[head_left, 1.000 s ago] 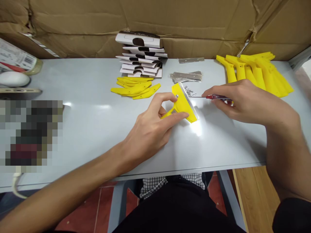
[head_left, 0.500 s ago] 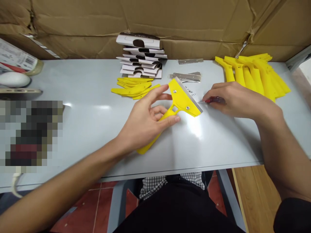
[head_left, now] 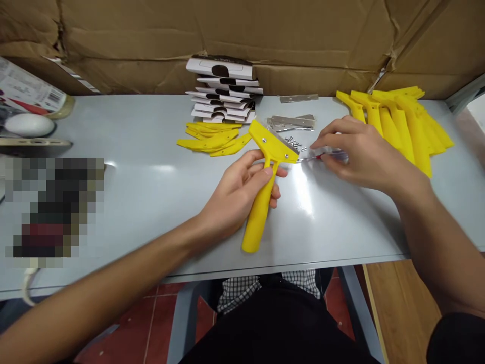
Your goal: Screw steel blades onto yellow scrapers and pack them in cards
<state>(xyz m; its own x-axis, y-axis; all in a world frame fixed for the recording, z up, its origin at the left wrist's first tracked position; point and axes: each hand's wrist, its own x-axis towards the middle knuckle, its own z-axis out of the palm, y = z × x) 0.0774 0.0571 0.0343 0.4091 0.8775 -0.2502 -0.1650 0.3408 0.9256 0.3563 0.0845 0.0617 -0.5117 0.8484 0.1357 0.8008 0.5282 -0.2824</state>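
Observation:
My left hand (head_left: 246,187) is closed around the neck of a yellow scraper (head_left: 261,212). The scraper's wide head points up and away, with a metal blade along its far edge and two screws showing. Its handle hangs down toward the table's front edge. Just right of the scraper's head lies a screwdriver (head_left: 319,156) with a thin shaft and a red and clear handle. My right hand (head_left: 359,151) is over that handle, thumb and fingers apart around it. Small screws and nuts (head_left: 293,143) lie in a loose pile behind the scraper's head.
Flat yellow plates (head_left: 212,139) lie left of the scraper, before a stack of folded white cartons (head_left: 223,86). Metal blades (head_left: 293,123) lie at the back. Several yellow scraper handles (head_left: 397,121) are piled at right. A phone (head_left: 34,146) and a bottle (head_left: 53,101) are at left.
The scraper has moved left and turned, its handle now nearer upright in view. My left fingers have shifted around its neck. My right fingers have spread from the screwdriver's handle.

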